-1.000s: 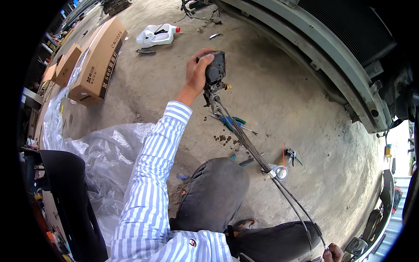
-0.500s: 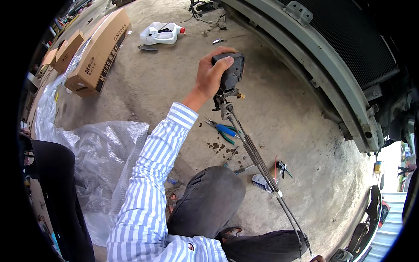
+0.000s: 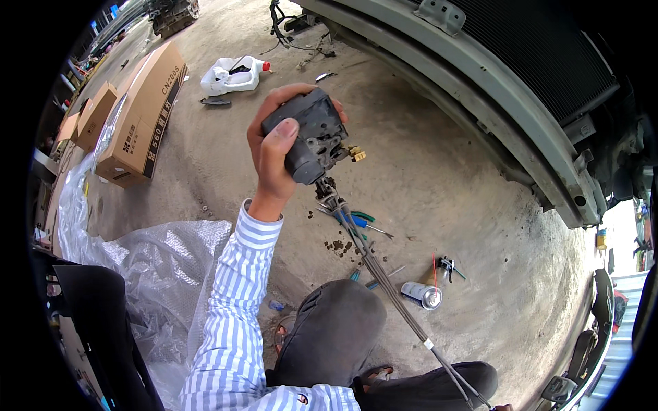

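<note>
My left hand is closed around a black latch unit, thumb on its near face and fingertips showing at its far right edge. A small brass-coloured piece juts from the unit's right side. Several thin grey cables run from its lower end, slanting straight down to the right past my knees, with a white band around them. At the bottom edge, a sliver of my right hand shows at the cables' far end; most of it is cut off. Below the unit, pliers with blue and green handles lie partly behind the cables.
A spray can with a red straw lies right of the cables. Bubble wrap and cardboard boxes are at left. A cut white jug stands farther off. A metal vehicle beam curves along the upper right.
My left hand has brought the latch unit closer and to the left, turning it so more of its metal side shows. The cables have shifted with it, and the view has moved slightly.
</note>
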